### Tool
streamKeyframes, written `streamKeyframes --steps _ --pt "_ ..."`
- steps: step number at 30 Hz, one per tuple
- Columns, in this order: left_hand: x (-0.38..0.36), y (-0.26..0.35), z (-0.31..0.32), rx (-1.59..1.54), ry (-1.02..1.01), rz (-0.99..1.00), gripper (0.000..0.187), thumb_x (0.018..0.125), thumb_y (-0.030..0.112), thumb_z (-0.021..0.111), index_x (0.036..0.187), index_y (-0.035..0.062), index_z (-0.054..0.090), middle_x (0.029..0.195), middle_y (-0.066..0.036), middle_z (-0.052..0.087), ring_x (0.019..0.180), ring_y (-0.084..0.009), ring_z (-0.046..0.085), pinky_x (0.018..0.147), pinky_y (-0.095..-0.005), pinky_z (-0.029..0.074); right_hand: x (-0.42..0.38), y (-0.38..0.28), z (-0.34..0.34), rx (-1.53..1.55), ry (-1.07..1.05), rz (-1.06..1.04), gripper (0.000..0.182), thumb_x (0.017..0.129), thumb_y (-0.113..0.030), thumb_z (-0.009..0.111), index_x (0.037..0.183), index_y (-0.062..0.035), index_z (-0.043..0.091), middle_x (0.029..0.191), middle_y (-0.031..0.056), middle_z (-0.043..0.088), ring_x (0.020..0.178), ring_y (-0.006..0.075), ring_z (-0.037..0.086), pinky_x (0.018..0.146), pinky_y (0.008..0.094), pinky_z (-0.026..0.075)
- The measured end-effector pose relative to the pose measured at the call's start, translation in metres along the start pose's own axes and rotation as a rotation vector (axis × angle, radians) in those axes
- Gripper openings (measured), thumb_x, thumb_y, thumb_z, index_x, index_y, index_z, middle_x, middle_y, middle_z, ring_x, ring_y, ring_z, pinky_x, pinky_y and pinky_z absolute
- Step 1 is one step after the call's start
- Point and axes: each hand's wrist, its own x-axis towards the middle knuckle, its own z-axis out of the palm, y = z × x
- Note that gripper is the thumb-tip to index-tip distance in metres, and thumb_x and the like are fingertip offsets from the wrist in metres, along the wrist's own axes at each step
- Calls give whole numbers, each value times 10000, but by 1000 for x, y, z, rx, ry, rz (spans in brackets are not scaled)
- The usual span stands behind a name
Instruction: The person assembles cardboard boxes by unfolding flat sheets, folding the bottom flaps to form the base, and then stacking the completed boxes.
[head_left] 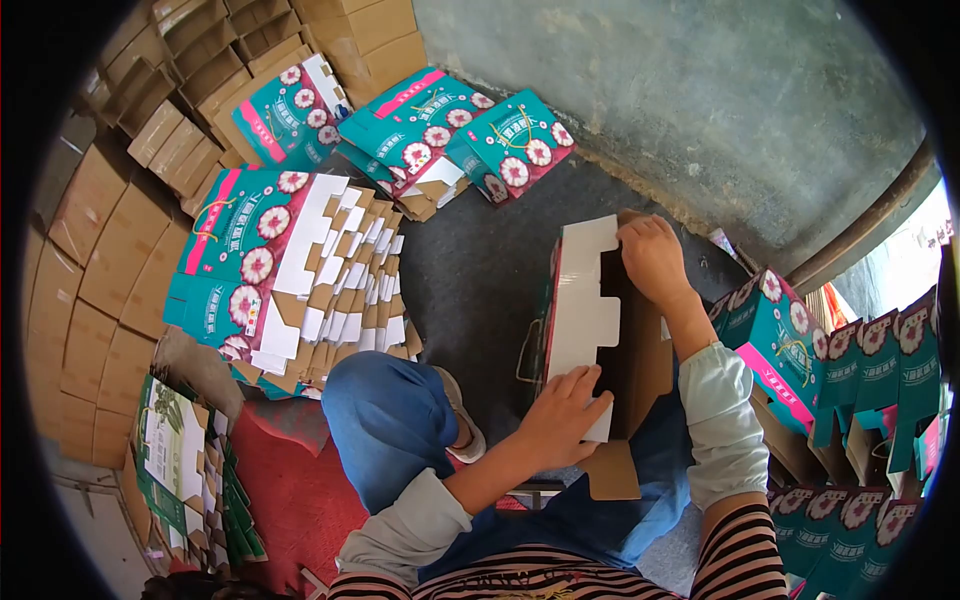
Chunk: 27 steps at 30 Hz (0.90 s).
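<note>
We have an open printed carton (585,330) between our two hands, its brown inside facing up and its white flaps along the left side. Our left hand (565,418) lies palm down with fingers spread on the near end of the white flaps, touching rather than clenched. Our right hand (655,258) grips the far end, fingers bent over the rim, so the carton lies ahead of the left hand and on the near side of the right. A brown end flap (611,470) reaches toward our lap, and a cord handle (527,352) hangs on the left side.

On the dark floor (470,255), left of us, we see a tall stack of flattened teal cartons (235,265); more teal cartons (415,125) lie toward the wall (640,90). To our right, upright teal cartons (875,380) stand in rows. A red cloth (295,490) is beside our left knee (385,400).
</note>
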Motion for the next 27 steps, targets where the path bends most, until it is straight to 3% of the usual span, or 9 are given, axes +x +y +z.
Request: streamKeyframes --steps 3,6,9,12,15,18,21,24,27 --pt "1 1 3 13 1 10 638 638 303 750 1193 61 550 1334 -234 406 1241 -378 388 1014 -457 344 3 5 5 27 -169 294 298 794 -56 523 1081 -9 585 1155 153 583 1046 306 579 912 426 454" --pt "1 -6 8 17 -22 16 596 680 363 730 1157 38 579 1321 -231 430 1239 -374 394 1018 -456 340 -4 24 19 -23 -32 266 392 797 -52 515 1186 -15 534 1292 163 509 1136 316 535 934 422 448" --pt "-1 -11 11 1 -40 31 585 738 441 688 1131 17 598 1313 -228 446 1240 -365 398 1025 -454 334 -8 27 19 20 -81 458 480 816 -87 522 1287 -31 455 1384 167 426 1208 329 482 952 411 442" --pt "-2 -12 16 -34 -11 19 608 781 491 647 1146 8 592 1325 -226 443 1254 -365 390 1045 -461 313 -10 29 15 205 171 433 537 838 -122 538 1346 -51 377 1312 167 500 1158 336 521 938 404 447" --pt "-11 -10 14 -136 -27 17 633 802 488 632 1210 11 546 1340 -220 435 1276 -374 372 1066 -470 288 -13 37 5 407 -113 345 409 867 -233 535 1246 -80 519 1248 155 556 1068 324 576 898 413 461" --pt "-25 -10 2 -269 -86 38 668 814 479 625 1272 12 489 1346 -212 435 1288 -386 361 1076 -476 271 -4 23 -23 281 -492 315 333 886 -347 494 1024 -104 676 1130 135 624 971 311 613 841 430 474" --pt "-37 -4 7 -257 -32 -4 669 822 451 615 1304 15 455 1345 -203 440 1278 -387 377 1069 -476 277 -6 23 -16 190 -592 342 389 873 -417 472 823 -130 729 1006 114 665 914 311 622 796 426 486" --pt "-30 8 34 -137 115 -200 590 839 355 601 1302 18 460 1328 -204 448 1249 -370 413 1053 -476 296 -27 37 11 54 -351 127 314 830 -398 532 843 -156 733 880 91 686 871 299 639 763 417 501" --pt "-12 24 56 116 221 -308 511 843 226 587 1292 12 466 1302 -206 460 1217 -354 442 1026 -482 322 -22 36 -2 142 -664 262 258 770 -382 591 853 -184 734 870 69 694 866 279 652 748 405 513"
